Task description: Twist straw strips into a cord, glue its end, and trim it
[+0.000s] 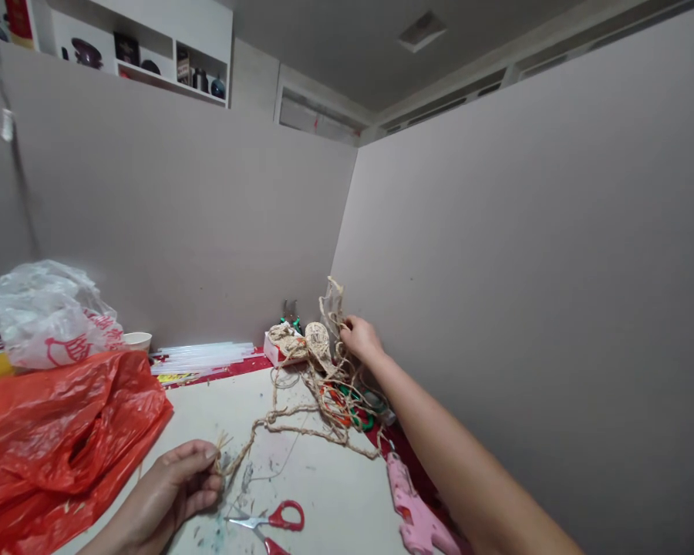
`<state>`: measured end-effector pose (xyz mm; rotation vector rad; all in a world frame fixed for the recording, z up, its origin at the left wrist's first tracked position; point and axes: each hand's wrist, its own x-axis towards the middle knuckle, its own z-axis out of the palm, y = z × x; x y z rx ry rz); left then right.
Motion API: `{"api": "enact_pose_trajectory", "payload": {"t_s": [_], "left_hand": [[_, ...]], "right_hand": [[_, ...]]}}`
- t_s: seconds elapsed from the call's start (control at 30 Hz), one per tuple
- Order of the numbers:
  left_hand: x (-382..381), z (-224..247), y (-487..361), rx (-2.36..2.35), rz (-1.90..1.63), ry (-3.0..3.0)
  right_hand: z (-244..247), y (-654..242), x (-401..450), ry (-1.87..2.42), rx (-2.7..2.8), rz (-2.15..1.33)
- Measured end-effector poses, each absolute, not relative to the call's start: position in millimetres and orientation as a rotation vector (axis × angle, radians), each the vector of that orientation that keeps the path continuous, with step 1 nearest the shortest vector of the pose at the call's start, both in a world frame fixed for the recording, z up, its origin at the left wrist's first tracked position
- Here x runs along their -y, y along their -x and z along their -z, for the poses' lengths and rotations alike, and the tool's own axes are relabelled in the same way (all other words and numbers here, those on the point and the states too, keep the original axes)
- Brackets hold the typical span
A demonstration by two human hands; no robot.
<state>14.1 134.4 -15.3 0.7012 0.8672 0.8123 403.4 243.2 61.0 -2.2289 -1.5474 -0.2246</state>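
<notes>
- Tan twisted cord (253, 433): frayed end pinched btwn L hand (185, 479) thumb & fingers, other fingers curled.
- Cord runs from there up across the pale board (335, 486) to a loose tangle nr the far R corner.
- R hand (362, 337) reaches to that corner, fingers bent in at the tangle's raised loops; can't tell if they grip.
- Red-handled scissors (273, 521) on board, just R of L hand, blades apart, tips pointing L.
- Pink glue gun (409, 505) at board's R edge, beside R forearm.
- Orange & green handles partly under the tangle.
- Wound cord ball (317, 336) L of R hand; small box (274, 351) next to it w/ more cord on top.
- Far edge: clear sticks (205, 358), then white cup (137, 341).
- L side: red plastic bag (75, 439); white bag w/ red print (52, 308) behind it.
- Grey partitions (167, 193) around; shelves w/ pots above, top L.
</notes>
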Motion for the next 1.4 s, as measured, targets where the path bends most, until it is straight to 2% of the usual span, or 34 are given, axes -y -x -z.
{"api": "enact_pose_trajectory", "payload": {"t_s": [0.17,0.37,0.47,0.6,0.83,1.13,1.23,1.4], "left_hand": [[-132.6,10.4,-15.1,-0.887,-0.819,-0.688],[-131.9,9.5,-15.1,-0.909,-0.811,-0.692],[-131.5,9.0,-15.5,-0.906,-0.813,-0.690],[-129.6,8.4,-17.1,-0.909,-0.852,-0.691],[-130.2,7.8,-15.4,-0.883,-0.791,-0.698],[-131.6,8.7,-15.3,-0.897,-0.778,-0.705],[-132.3,11.3,-15.0,-0.891,-0.788,-0.708],[-131.6,13.1,-14.5,-0.873,-0.803,-0.713]], "right_hand": [[-71.7,-390.1,-236.1,2.199,1.597,0.303],[-84.7,-337.1,-218.8,1.881,1.876,0.529],[-78.8,-326.6,-221.4,1.866,2.107,0.461],[-66.2,-348.2,-234.2,2.102,2.210,0.321],[-69.2,-393.7,-240.1,2.254,2.032,0.251],[-102.9,-390.4,-239.2,1.853,1.514,0.476],[-108.5,-380.6,-240.2,1.752,1.492,0.377],[-112.7,-345.6,-227.9,1.635,1.778,-0.057]]}}
